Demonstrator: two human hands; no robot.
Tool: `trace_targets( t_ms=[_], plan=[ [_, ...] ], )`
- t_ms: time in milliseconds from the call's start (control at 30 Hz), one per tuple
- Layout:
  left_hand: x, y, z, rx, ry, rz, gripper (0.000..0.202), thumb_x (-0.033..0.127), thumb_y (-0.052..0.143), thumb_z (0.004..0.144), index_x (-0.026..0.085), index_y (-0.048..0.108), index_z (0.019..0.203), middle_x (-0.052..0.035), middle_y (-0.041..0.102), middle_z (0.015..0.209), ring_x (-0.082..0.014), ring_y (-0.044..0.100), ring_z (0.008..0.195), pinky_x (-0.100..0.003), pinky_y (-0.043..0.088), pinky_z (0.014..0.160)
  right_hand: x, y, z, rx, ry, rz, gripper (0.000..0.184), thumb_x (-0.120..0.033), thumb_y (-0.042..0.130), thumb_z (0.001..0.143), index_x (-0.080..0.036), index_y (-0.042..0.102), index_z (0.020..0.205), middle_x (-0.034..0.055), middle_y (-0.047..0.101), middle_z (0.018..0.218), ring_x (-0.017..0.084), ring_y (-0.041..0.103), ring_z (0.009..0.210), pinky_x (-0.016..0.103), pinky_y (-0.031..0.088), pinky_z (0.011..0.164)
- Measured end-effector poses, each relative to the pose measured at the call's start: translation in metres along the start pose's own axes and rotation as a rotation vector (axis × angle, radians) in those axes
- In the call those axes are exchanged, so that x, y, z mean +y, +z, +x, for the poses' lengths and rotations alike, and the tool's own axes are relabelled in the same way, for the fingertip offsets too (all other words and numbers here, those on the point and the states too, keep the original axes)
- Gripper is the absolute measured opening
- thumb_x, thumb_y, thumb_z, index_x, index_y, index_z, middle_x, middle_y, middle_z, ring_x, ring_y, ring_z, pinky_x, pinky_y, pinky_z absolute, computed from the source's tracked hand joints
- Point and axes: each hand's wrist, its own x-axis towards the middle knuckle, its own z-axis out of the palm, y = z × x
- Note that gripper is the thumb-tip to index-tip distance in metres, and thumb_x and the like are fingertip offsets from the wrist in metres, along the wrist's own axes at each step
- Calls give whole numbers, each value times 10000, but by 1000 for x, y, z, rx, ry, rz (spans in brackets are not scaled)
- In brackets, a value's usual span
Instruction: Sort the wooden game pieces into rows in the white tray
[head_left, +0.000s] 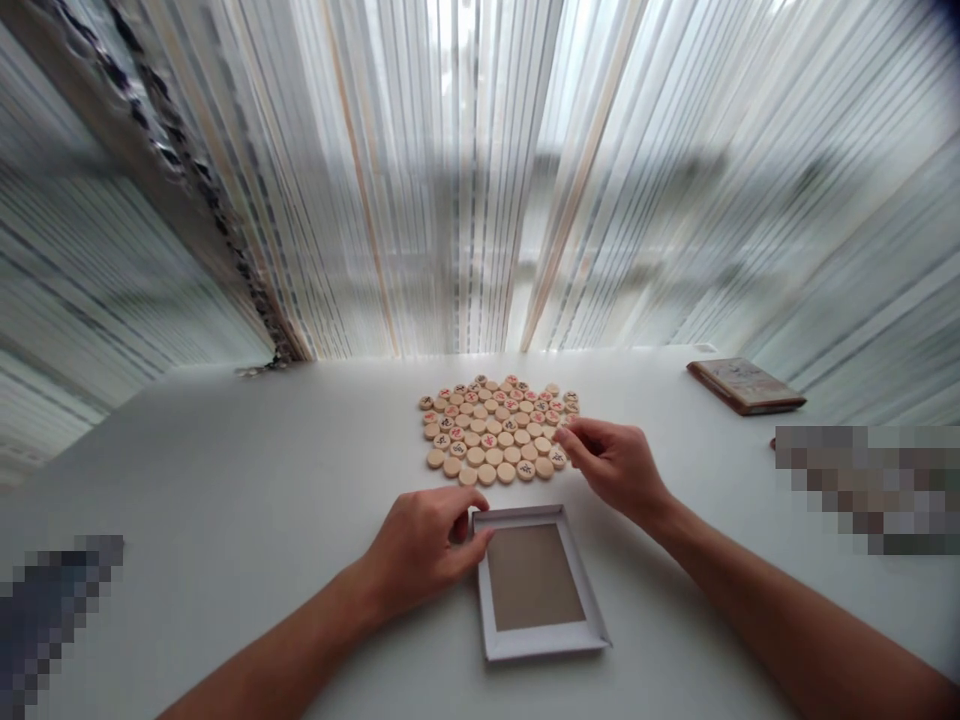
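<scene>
We are looking down at a white table (262,480), with a striped sheer curtain (420,180) hanging across its far side and daylight coming through. A dark beaded strand (217,210) runs down at the left, and a brown-edged book-like object (746,383) lies toward the far right. Flat round wooden pieces (489,440) are spread in a single cluster at mid-table, some showing red or black characters, others plain. Nearer us sits a shallow white box (546,638) with a brown-grey inside, just in front of the cluster. Our left hand (427,540) comes in from the lower left, low beside the box; our right hand (615,468) reaches from the lower right to the cluster's right edge. On the left, thumb and forefinger hold the box's far-left corner, the thumb over the wall. On the right, the fingers curl with 2 tips close together; we cannot tell whether they pinch a piece.
</scene>
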Motion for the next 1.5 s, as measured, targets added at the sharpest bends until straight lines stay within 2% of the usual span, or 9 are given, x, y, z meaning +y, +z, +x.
trace_targets(
  t_ms=[200,333,467,700,967,1100,1167,1300,1500],
  plan=[
    [-3,0,-2,56,7,-74,210,327,625,968,193,744,1076,-3,700,719,-133,563,557,-266,448,580,39,-15,7,156,131,32,442,-525,631,960,-199,731,679,9,615,532,163,536,497,277,403,505],
    [-4,-5,-1,145,-36,-106,239,318,548,1016,197,672,850,32,576,626,-116,501,531,-239,405,538,53,-16,16,185,189,46,433,-491,618,963,-190,748,680,3,606,520,156,527,491,283,407,517],
    [-7,-12,2,250,-61,-63,307,317,539,1008,202,570,726,45,515,599,-109,475,528,-232,392,538,60,-16,18,200,221,43,403,-464,628,952,-184,760,693,18,661,573,162,557,530,292,425,553],
    [-17,-10,13,308,-96,-69,307,342,566,998,198,574,727,58,468,580,-107,435,519,-236,353,534,55,-13,24,183,197,-28,354,-480,657,924,-170,814,852,60,785,764,191,642,643,307,478,619],
    [-9,-3,16,300,-81,-129,274,325,556,982,188,615,752,59,483,572,-106,440,506,-234,353,543,42,6,72,-7,194,-231,208,-338,711,958,-173,822,1017,65,815,944,224,733,846,371,579,860],
    [-10,-2,17,305,-76,-150,267,319,559,974,182,629,756,58,493,578,-104,449,510,-232,357,553,43,21,102,-161,237,-357,298,-372,691,1045,-180,697,1273,100,711,1293,247,718,1089,457,618,945],
    [-11,-1,17,302,-67,-160,256,312,562,970,182,639,763,55,509,582,-105,463,513,-232,363,559,45,28,113,-224,253,-405,336,-373,682,1052,-192,666,1335,111,673,1366,263,703,1142,474,619,960],
    [-11,2,17,303,-64,-167,240,301,565,961,186,642,765,52,522,570,-111,472,505,-241,366,565,47,37,127,-330,287,-465,342,-370,687,1047,-195,668,1340,111,671,1376,270,701,1150,473,616,966],
    [-11,3,17,299,-70,-178,215,280,576,942,193,628,753,41,558,585,-116,503,518,-246,369,579,47,40,133,-449,365,-494,343,-373,685,1048,-194,667,1341,112,671,1374,268,701,1147,472,616,964]
  ],
)
